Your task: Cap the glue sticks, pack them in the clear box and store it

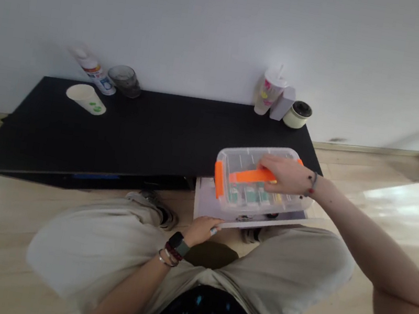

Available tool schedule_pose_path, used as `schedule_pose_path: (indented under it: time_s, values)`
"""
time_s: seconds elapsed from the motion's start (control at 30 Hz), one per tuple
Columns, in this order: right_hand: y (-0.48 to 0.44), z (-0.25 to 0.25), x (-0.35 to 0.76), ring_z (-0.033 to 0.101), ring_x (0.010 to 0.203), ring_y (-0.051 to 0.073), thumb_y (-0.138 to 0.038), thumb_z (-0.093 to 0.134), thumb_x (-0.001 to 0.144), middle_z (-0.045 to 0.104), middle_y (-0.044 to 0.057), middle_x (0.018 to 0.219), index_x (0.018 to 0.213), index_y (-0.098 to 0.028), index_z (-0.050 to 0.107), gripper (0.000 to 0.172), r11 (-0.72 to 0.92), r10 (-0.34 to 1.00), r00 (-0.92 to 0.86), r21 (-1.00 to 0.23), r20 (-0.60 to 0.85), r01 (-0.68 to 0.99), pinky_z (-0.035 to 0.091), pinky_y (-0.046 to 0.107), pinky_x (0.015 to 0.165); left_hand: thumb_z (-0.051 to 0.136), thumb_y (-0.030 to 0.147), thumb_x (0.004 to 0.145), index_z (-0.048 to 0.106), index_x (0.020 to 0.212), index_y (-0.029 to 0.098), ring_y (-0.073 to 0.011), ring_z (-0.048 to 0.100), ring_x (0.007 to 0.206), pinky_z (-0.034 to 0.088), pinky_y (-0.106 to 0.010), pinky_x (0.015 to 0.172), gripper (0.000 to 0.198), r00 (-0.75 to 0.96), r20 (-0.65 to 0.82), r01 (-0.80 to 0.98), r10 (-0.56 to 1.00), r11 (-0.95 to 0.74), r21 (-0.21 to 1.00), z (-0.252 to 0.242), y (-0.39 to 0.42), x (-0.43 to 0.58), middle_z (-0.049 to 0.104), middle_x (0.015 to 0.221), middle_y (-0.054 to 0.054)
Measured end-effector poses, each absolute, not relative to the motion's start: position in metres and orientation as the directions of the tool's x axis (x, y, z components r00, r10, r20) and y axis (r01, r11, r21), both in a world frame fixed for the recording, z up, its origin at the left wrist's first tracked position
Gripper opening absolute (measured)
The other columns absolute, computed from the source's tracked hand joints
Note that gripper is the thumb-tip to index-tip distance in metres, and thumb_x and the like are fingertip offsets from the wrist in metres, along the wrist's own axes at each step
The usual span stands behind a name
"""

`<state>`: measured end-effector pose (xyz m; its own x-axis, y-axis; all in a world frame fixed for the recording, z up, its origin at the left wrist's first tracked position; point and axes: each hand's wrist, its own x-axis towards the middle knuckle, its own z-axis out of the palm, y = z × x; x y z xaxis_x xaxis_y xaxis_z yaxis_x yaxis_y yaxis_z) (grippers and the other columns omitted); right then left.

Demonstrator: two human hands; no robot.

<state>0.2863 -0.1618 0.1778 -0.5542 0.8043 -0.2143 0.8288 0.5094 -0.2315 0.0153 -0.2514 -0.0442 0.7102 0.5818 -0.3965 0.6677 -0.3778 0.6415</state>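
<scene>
A clear plastic box point(251, 158) with orange latches sits over the open white drawer point(208, 202), holding green-and-white items that are hard to make out. My right hand point(286, 175) rests across the lid, with its fingers over an orange latch point(250, 176) and gripping the box. My left hand point(200, 231) is lower down, curled at the drawer's front edge. A small white object shows at its fingertips, too small to name. The box hides most of the drawer's inside.
The drawer sits under a black low cabinet top point(118, 132) against a white wall. On the top stand a tipped paper cup point(86, 99), a lying bottle point(95, 72), a glass point(124, 80), a lidded tumbler point(270, 92) and a tape roll point(298, 115). My beige-trousered legs lie below.
</scene>
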Motion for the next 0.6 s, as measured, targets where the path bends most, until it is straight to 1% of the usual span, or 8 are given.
schedule_pose_path:
  time_s: [0.13, 0.27, 0.4, 0.5, 0.6]
  values:
    - [-0.192, 0.148, 0.295, 0.063, 0.080, 0.018, -0.028, 0.061, 0.079, 0.064, 0.005, 0.101, 0.099, -0.021, 0.059, 0.022, 0.420, 0.806, -0.454, -0.173, -0.380, 0.891, 0.042, 0.028, 0.069, 0.046, 0.027, 0.099, 0.063, 0.133, 0.024, -0.0261, 0.065, 0.118, 0.048, -0.037, 0.100, 0.039, 0.710, -0.405, 0.674, 0.576, -0.388, 0.629, -0.042, -0.258, 0.016, 0.069, 0.128, -0.008]
    - [-0.201, 0.117, 0.297, 0.066, 0.092, 0.023, -0.028, 0.064, 0.080, 0.065, 0.009, 0.110, 0.107, -0.018, 0.059, 0.029, 0.383, 0.782, -0.382, -0.104, -0.492, 0.918, 0.045, 0.029, 0.072, 0.045, 0.026, 0.099, 0.061, 0.134, 0.025, -0.0264, 0.065, 0.117, 0.049, -0.038, 0.098, 0.039, 0.666, -0.403, 0.711, 0.628, -0.370, 0.598, -0.038, -0.268, 0.021, 0.067, 0.132, -0.007]
    - [-0.199, 0.092, 0.294, 0.066, 0.102, 0.027, -0.024, 0.065, 0.080, 0.064, 0.014, 0.119, 0.117, -0.016, 0.059, 0.038, 0.403, 0.748, -0.373, -0.071, -0.549, 0.913, 0.048, 0.032, 0.079, 0.047, 0.028, 0.098, 0.060, 0.132, 0.018, -0.0285, 0.068, 0.110, 0.051, -0.039, 0.094, 0.038, 0.574, -0.446, 0.789, 0.687, -0.319, 0.525, -0.037, -0.274, 0.026, 0.071, 0.121, -0.014]
    - [-0.196, 0.071, 0.288, 0.065, 0.105, 0.028, -0.024, 0.066, 0.080, 0.063, 0.017, 0.123, 0.119, -0.014, 0.061, 0.040, 0.427, 0.728, -0.382, -0.060, -0.569, 0.902, 0.049, 0.032, 0.080, 0.047, 0.029, 0.098, 0.064, 0.126, 0.017, -0.0282, 0.067, 0.111, 0.050, -0.039, 0.094, 0.035, 0.589, -0.463, 0.783, 0.662, -0.325, 0.531, -0.036, -0.275, 0.025, 0.072, 0.119, -0.014]
    - [-0.193, 0.047, 0.278, 0.065, 0.106, 0.028, -0.024, 0.069, 0.079, 0.064, 0.017, 0.124, 0.118, -0.013, 0.063, 0.040, 0.447, 0.720, -0.396, -0.056, -0.570, 0.893, 0.050, 0.032, 0.081, 0.048, 0.028, 0.097, 0.064, 0.125, 0.018, -0.0282, 0.066, 0.113, 0.050, -0.039, 0.096, 0.034, 0.610, -0.458, 0.769, 0.647, -0.345, 0.538, -0.036, -0.276, 0.022, 0.071, 0.122, -0.013]
